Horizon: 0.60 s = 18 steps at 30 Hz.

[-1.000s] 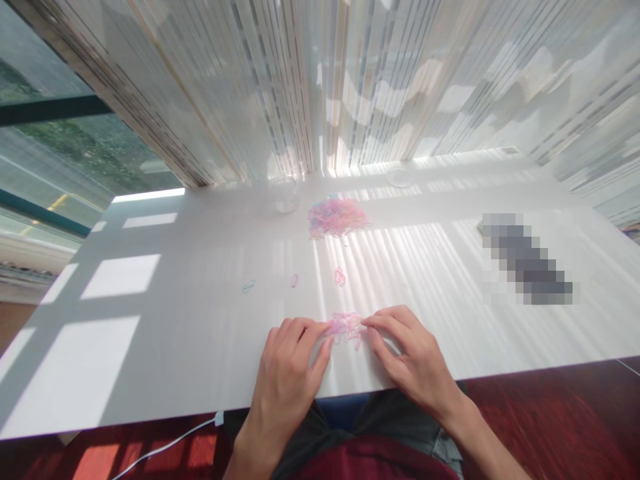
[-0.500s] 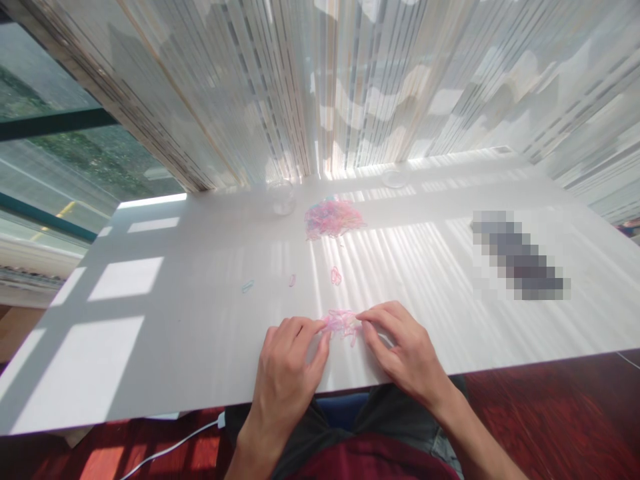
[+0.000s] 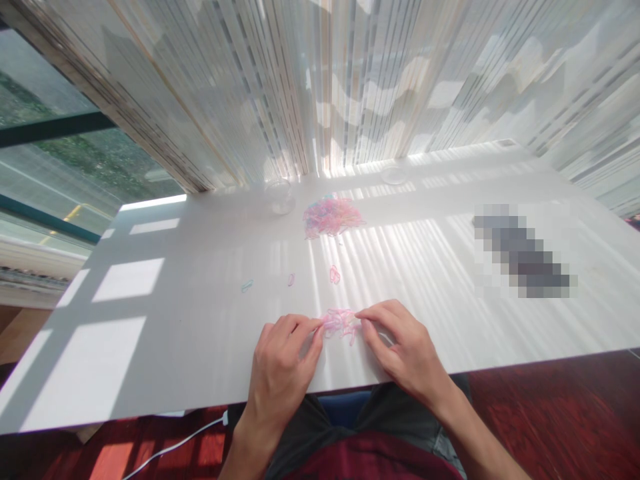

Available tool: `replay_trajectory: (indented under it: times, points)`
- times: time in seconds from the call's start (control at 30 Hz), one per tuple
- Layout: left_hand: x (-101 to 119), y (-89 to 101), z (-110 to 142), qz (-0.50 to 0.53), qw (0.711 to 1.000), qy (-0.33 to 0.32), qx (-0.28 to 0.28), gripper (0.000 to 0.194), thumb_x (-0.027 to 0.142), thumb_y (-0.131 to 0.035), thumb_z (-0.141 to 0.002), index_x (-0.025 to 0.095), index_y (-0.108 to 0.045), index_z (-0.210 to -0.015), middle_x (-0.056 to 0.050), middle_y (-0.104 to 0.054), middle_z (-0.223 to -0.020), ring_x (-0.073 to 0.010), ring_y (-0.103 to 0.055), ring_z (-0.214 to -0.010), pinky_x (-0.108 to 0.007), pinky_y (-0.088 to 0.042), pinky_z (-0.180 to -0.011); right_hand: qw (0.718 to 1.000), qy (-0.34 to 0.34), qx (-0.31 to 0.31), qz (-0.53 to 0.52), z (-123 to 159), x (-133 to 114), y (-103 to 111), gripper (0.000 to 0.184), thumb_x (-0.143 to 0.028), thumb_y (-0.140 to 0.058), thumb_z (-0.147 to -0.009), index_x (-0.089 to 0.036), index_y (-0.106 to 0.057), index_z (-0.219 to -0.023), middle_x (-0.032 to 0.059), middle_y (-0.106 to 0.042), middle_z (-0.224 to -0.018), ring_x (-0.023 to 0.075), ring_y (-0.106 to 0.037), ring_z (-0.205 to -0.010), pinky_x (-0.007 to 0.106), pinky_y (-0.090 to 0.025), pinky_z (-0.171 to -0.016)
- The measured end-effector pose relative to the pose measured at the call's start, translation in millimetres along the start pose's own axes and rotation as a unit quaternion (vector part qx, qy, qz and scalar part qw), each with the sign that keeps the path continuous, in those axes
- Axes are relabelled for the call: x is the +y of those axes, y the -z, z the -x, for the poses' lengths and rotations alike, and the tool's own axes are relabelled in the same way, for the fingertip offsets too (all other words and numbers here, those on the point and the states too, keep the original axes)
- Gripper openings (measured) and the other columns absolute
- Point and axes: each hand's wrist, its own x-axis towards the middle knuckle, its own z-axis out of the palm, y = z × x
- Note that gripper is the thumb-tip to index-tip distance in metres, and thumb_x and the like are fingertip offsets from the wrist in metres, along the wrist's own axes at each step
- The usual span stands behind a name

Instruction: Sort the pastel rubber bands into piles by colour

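Both hands at the small pile, near edge of desk

Small pile (image 3: 340, 323) of thin loops, mostly pink, lies on the desk (image 3: 200, 353) between the two hands, close to the wearer. Too small to tell clips from bands.

Left hand (image 3: 281, 353): thumb and forefinger brought nearly together at the pile's left edge. Right hand (image 3: 409, 343): forefinger at the pile's right edge, thumb just below it, a narrow gap at most between the tips. Whether either pinches a loop, cannot tell. Fingertip grip seems suited to pieces this thin; flanking the pile probably keeps the loops from spreading.

Beyond the hands, a loose row: teal loop (image 3: 247, 286) at left, purple loop (image 3: 291, 280) in the middle, pink loops (image 3: 335, 274) at right, nearest the small pile. They lie well apart, presumably so that they do not tangle and each colour reads separately.

Farther back, big pile (image 3: 333, 217), mixed pink and blue; likely set there to leave working room in front. Jar (image 3: 280, 197), clear, stands to its left; clear disc (image 3: 395, 176), perhaps the jar's lid, lies toward the back edge, out of the way. At right, a dark object (image 3: 523, 257), pixelated; identity not readable.
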Motion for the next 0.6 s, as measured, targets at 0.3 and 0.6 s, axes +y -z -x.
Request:
replay_trajectory:
  times: [0.3,0.6]
  points:
    - [-4.4,10.1,5.5,0.154,0.976,0.153,-0.007,0.017,0.030,-0.062,-0.098,0.022,-0.077,-0.099,-0.002,-0.076,-0.087,-0.0131,-0.061,-0.065,-0.025,-0.055,-0.067,1.000,0.000,0.004,-0.002,-1.0,-1.0,0.9,0.018,-0.016,-0.053,-0.099,-0.022,-0.069,-0.102,0.0057,-0.069,-0.090,0.0203,-0.066,-0.086,0.034,-0.055,-0.076]
    - [-2.8,10.7,9.0,0.187,0.957,0.224,0.013,0.016,0.035,-0.070,-0.091,0.022,-0.080,-0.090,0.000,-0.076,-0.079,-0.0128,-0.062,-0.063,-0.023,-0.055,-0.064,1.000,-0.004,-0.001,-0.006,-0.3,-0.4,0.8,0.016,-0.015,-0.054,-0.099,-0.021,-0.069,-0.102,0.0053,-0.068,-0.089,0.0192,-0.066,-0.085,0.033,-0.054,-0.075]
